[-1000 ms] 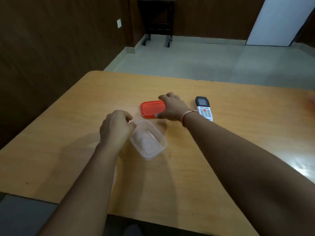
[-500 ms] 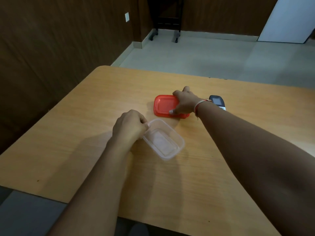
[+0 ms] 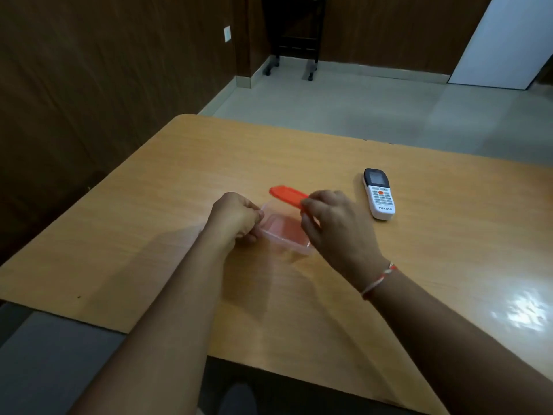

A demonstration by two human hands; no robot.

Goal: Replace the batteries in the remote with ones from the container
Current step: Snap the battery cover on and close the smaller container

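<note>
1. Fingers first: the right hand (image 3: pixel 335 226) has its fingers (image 3: pixel 311 203) pinched on the near edge of the orange lid (image 3: pixel 287 194), holding it tilted above the far end of the clear container (image 3: pixel 284 235). The left hand (image 3: pixel 236 217) is curled up at the container's left rim and seems to be gripping it, but the fingertips are tucked out of sight.
2. The container sits on the tabletop (image 3: pixel 179 175) between both hands. I can't make out any batteries inside; it just looks pinkish through the plastic.
3. The remote (image 3: pixel 378 194) lies face up, well to the right of the right hand, untouched.
4. Handling guess: thin plastic tub, really light, will skid if not pinned at the rim. The lid is flexible, so an edge pinch is fine.
5. The remote looks smooth and hard; I'd grab it by the long sides and flip it to reach the back cover.
</note>
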